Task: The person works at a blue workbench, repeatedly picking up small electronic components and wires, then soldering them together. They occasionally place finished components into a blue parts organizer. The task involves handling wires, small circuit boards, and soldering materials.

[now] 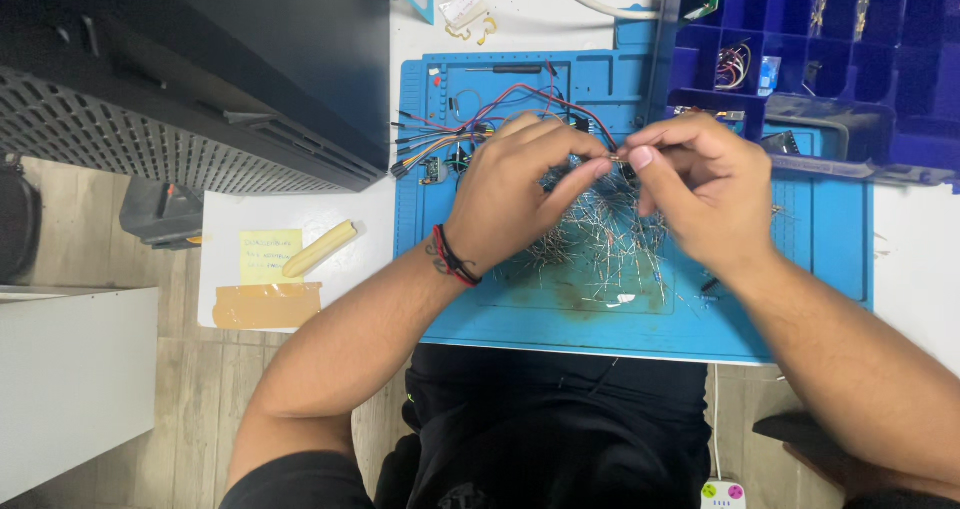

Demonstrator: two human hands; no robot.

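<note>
Hands met over the middle of the blue silicone work mat point(830, 269) on the white tabletop point(915, 269). The left hand point(505, 194), with a red and black cord bracelet point(455, 259) at the wrist, and the right hand point(705, 189) each pinched one end of a small thin-legged component point(617, 157); thumb and forefinger of both were clamped on it, holding it just above the mat. Too small to tell its exact kind.

Directly beneath lay a loose grey heap of fine wire-legged parts point(600, 239), spread over the mat's centre and largely unsorted. By my judgement only this single piece was in hand and most of the heap remained to be gone through; I could not see any separate finished pile.

Behind the left hand sat a small circuit module with red, black and coloured jumper wires point(450, 134), near the mat's top-left corner. A dark blue compartmented parts organiser point(800, 29) stood at the upper right, some cells holding small items, contents unclear. Off the mat to the left: a yellow sticky note point(262, 254), a pale yellow stick-shaped piece point(320, 248) just beside it, and a strip of brown tape point(265, 306) below. A black perforated case point(180, 79) filled the upper left.
</note>
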